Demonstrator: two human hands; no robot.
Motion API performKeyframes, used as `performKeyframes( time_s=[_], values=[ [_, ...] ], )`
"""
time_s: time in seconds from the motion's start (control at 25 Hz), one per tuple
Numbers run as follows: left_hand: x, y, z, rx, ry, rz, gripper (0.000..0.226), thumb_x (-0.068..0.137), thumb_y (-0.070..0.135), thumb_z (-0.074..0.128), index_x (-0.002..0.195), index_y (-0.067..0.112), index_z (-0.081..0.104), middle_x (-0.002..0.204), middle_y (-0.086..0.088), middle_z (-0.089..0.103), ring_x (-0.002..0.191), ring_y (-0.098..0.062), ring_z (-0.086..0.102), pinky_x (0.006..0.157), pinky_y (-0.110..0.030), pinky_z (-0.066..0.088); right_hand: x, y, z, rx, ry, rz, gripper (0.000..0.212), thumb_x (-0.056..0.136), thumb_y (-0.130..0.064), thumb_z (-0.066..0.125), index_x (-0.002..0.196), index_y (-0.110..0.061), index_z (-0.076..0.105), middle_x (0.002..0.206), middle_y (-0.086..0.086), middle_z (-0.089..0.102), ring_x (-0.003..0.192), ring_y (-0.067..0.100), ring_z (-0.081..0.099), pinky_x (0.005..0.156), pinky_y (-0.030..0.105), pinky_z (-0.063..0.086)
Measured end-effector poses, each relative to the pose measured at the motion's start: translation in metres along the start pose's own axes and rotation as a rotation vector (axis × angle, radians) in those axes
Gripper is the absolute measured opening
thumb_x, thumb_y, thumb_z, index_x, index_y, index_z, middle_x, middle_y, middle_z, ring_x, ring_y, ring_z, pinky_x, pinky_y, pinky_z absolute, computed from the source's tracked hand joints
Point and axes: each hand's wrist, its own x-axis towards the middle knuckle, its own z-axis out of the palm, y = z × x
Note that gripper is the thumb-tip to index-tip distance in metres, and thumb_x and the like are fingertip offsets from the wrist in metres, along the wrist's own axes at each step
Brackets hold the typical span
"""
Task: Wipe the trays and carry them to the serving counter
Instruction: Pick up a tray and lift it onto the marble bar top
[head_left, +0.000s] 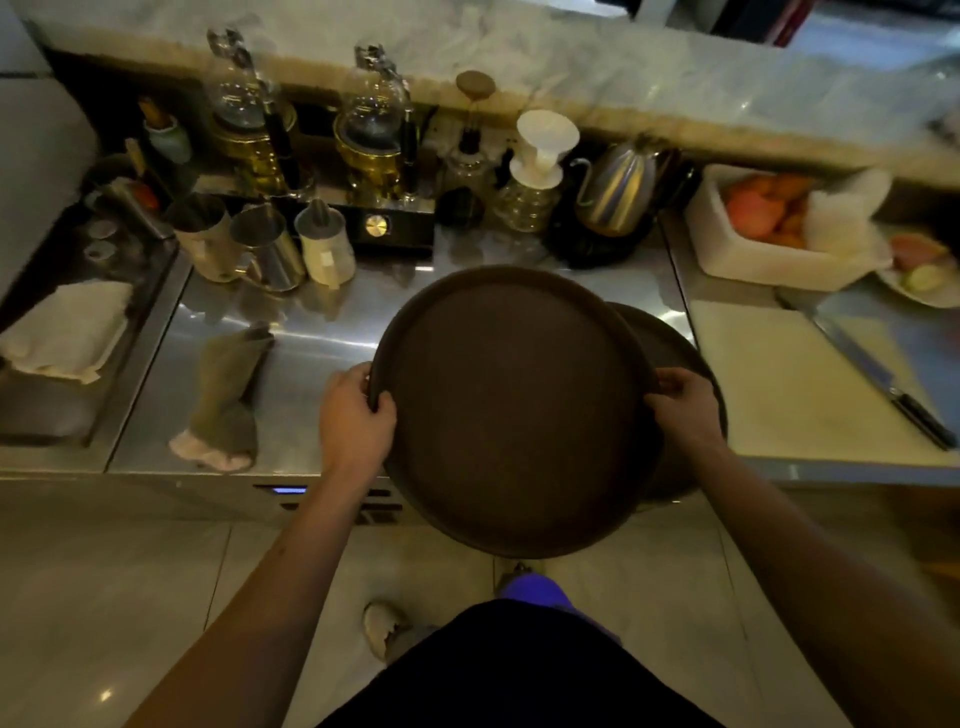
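Note:
I hold a round dark brown tray (514, 410) in front of me, lifted and jutting past the steel worktop's front edge. My left hand (356, 415) grips its left rim and my right hand (685, 410) grips its right rim. A second brown tray (670, 343) lies on the worktop beneath and to the right, mostly hidden by the top one. A crumpled grey-green cloth (228, 395) with a pink end lies on the steel to the left of the trays. The raised marble serving counter (571, 57) runs along the back.
Metal cups (265, 249), glass siphon brewers (374, 130), a white dripper (540, 156) and a kettle (618, 192) crowd the back of the worktop. A white cutting board (789, 384) with a knife (893, 384) and a fruit tub (774, 223) are at right. A folded towel (67, 327) lies at left.

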Motion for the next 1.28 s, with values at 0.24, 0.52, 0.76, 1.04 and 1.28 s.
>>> performKeyframes(
  time_s=[0.24,0.52,0.76,1.04,1.28],
  values=[
    [-0.002,0.054,0.079,0.060,-0.105,0.036,0.030,0.090,0.009,0.057,0.119,0.009,0.064,0.106,-0.014,0.065,0.096,-0.028,0.062,0.088,-0.047,0.053,0.049,0.066,-0.047,0.013,0.040,0.055,0.045,0.074,0.001,0.056,0.118,-0.006,0.064,0.112,0.015,0.069,0.107,0.032,0.062,0.096,0.044,0.049],
    [-0.014,0.107,0.166,0.090,-0.140,-0.054,0.033,0.089,0.004,0.059,0.122,0.006,0.064,0.106,-0.016,0.069,0.087,-0.029,0.067,0.085,-0.049,0.056,0.123,0.127,-0.091,-0.015,-0.047,0.060,0.041,0.073,0.001,0.055,0.113,-0.005,0.064,0.108,0.015,0.069,0.099,0.033,0.064,0.089,0.045,0.052],
    [-0.019,0.118,0.199,0.171,-0.123,-0.120,0.034,0.087,0.003,0.063,0.121,0.006,0.065,0.107,-0.017,0.070,0.089,-0.031,0.067,0.085,-0.043,0.053,0.158,0.150,-0.097,-0.121,-0.156,0.018,0.041,0.078,0.003,0.053,0.119,-0.003,0.061,0.111,0.018,0.069,0.100,0.034,0.064,0.084,0.035,0.049],
    [-0.006,0.113,0.211,0.240,-0.145,-0.103,0.034,0.088,0.002,0.061,0.121,0.004,0.065,0.105,-0.017,0.071,0.091,-0.033,0.067,0.084,-0.040,0.051,0.173,0.149,-0.084,-0.219,-0.178,-0.035,0.031,0.074,0.007,0.054,0.101,0.000,0.067,0.099,0.020,0.070,0.091,0.036,0.065,0.078,0.033,0.048],
    [0.003,0.099,0.219,0.289,-0.178,-0.121,0.031,0.089,0.005,0.061,0.120,0.005,0.063,0.107,-0.017,0.067,0.096,-0.032,0.065,0.088,-0.041,0.051,0.177,0.144,-0.078,-0.310,-0.157,-0.036,0.032,0.071,0.005,0.054,0.100,0.002,0.067,0.096,0.021,0.070,0.087,0.037,0.065,0.075,0.036,0.051]
  ],
)
